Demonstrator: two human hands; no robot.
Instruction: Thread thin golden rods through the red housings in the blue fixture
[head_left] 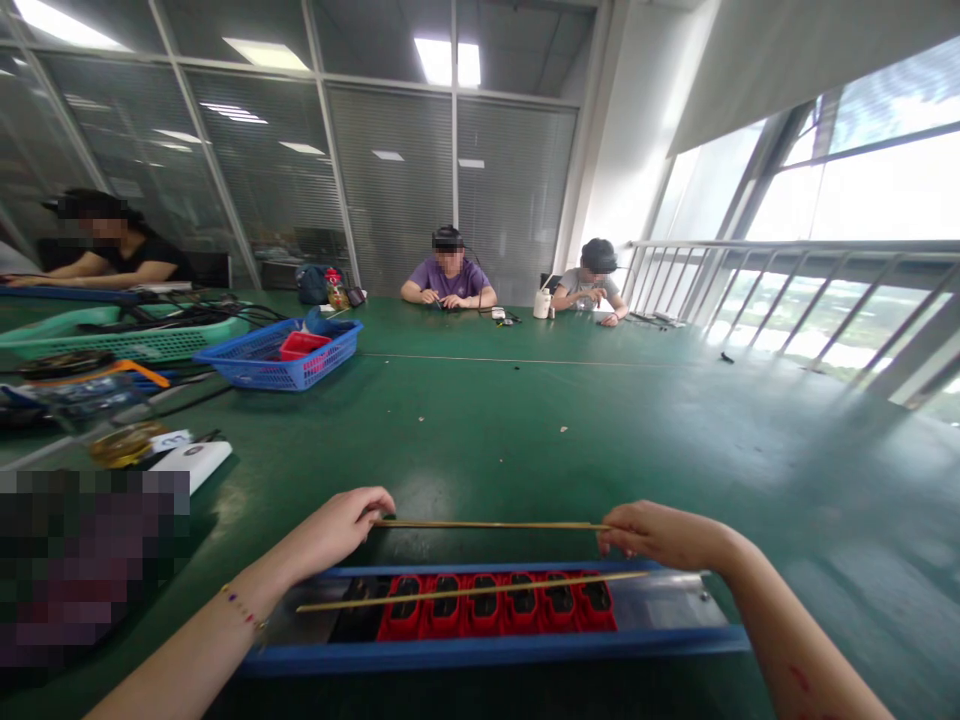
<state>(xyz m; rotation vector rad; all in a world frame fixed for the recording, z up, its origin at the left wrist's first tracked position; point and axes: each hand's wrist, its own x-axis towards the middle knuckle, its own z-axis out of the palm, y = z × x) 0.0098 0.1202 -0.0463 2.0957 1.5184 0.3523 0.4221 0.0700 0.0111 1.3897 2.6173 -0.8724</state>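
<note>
My left hand (351,524) pinches the left end of a thin wooden stick (495,525), and my right hand (639,532) has its fingers closed on the right end. The stick is level, just beyond the far edge of a long metal tray with blue sides (495,657). In the tray sits a row of several red blocks (484,626) with dark openings. A second wooden stick (337,604) lies slantwise across the blocks, touched by neither hand. My fingertips are partly hidden behind the hands.
At left stand a blue basket (259,374) with a red box (304,345) inside, a green basket (176,345) with cables, a roll of amber tape (120,445) and a white device (206,462). Several people sit around the green table (465,430). A white bottle (541,303) stands far back.
</note>
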